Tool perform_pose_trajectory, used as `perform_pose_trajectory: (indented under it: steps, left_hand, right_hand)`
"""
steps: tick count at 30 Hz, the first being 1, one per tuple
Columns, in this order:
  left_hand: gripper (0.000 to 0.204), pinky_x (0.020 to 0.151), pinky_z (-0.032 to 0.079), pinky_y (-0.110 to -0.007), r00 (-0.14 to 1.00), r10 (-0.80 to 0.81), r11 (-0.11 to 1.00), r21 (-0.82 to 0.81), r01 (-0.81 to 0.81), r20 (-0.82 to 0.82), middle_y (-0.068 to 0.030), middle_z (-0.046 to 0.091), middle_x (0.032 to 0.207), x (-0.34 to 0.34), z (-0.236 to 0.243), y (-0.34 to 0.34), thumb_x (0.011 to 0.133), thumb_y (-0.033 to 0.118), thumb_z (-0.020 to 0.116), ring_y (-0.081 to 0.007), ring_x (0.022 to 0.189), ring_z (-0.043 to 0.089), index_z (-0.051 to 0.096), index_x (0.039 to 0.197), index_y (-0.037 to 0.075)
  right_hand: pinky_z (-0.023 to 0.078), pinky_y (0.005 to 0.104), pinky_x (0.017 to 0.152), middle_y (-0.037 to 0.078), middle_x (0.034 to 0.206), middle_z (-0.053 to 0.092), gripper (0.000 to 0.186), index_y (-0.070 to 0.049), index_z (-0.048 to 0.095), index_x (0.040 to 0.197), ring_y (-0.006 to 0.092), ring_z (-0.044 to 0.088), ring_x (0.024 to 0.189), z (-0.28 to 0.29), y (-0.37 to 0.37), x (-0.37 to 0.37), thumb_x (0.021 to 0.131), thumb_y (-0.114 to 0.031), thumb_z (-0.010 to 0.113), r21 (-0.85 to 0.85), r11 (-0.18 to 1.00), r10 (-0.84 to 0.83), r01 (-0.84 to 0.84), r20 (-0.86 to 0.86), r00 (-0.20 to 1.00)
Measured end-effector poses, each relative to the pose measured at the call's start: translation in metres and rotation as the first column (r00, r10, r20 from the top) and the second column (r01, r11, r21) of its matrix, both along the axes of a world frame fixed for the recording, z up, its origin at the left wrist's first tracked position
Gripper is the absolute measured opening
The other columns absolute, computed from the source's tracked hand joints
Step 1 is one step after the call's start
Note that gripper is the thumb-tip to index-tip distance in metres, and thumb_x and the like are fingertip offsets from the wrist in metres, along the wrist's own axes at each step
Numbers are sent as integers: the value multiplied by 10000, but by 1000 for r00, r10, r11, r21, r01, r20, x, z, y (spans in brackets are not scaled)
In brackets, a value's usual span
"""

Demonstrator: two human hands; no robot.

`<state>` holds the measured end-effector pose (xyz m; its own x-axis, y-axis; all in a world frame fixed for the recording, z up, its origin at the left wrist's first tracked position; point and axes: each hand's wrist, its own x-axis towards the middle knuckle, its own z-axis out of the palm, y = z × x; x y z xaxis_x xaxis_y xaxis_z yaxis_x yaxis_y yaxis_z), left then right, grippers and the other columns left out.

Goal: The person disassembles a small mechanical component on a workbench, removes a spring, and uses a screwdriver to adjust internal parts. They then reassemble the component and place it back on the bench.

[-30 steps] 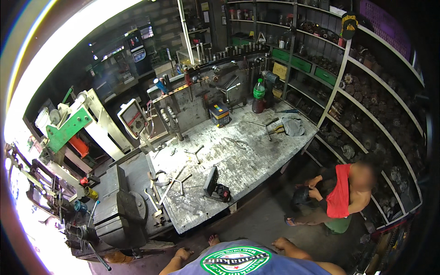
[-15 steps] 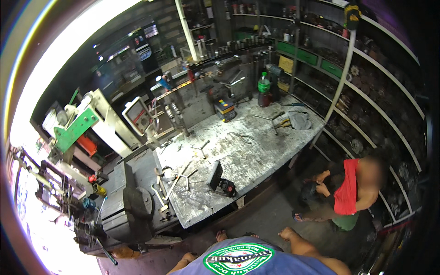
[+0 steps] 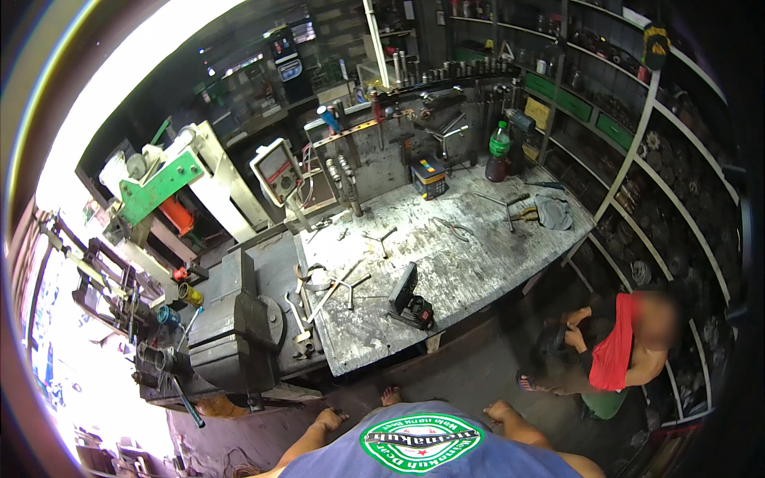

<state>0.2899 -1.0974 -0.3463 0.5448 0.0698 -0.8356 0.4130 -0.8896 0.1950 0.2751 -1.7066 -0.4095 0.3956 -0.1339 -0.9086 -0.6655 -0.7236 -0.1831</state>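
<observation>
My left hand (image 3: 330, 419) is low in front of my body, left of the blue shirt (image 3: 351, 450). Its fingers look apart, and nothing shows in them. On the shirt's other side is my right hand (image 3: 500, 411), its fingers too small and folded from view to read. Both hands stay off the worn metal workbench (image 3: 462, 263). Closest to them on the bench sits a small open black case (image 3: 412, 307) with its lid up. Three-armed wrenches (image 3: 349, 291), pliers (image 3: 453, 229) and a yellow-and-black box (image 3: 429, 177) lie farther back.
A big bench vise (image 3: 231, 334) stands at left, beside a green-and-white press (image 3: 163, 183). A bottle of dark liquid (image 3: 497, 155) and a grey rag (image 3: 555, 213) occupy the far right bench. Another person in red (image 3: 613, 342) sits at right by loaded shelves (image 3: 669, 183).
The whole view has shifted, so bench and tools appear farther right and slightly higher at the back. More of my left forearm shows. The seated person keeps about the same pose.
</observation>
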Motion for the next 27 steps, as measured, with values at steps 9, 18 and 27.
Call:
perform_pose_trajectory:
  steps: [9,18,27]
  left_hand:
    - [815,1229,493,-436,995,92,996,-21,-92,25,-276,664,1558,-38,-13,9,993,583,773,-393,1475,627,677,1514,-36]
    - [784,1236,485,-421,989,145,989,26,-145,18,-259,664,1565,-78,-17,9,1024,576,743,-391,1487,617,665,1539,-11]
    - [767,1248,477,-413,987,151,988,49,-148,-61,-243,659,1575,-83,36,-17,1039,585,722,-357,1497,612,671,1529,-3]
  right_hand:
    - [607,432,767,103,866,788,448,-51,810,1152,237,730,746,-16,-1,10,1109,-479,684,-33,995,99,-98,15,995]
    - [630,412,752,124,875,789,536,-26,731,1443,225,744,720,-47,-8,9,1122,-452,679,-20,968,252,-251,16,968]
    - [587,401,623,101,792,746,464,-15,765,1345,207,692,648,-60,-17,37,1100,-408,735,15,984,172,-175,100,980]
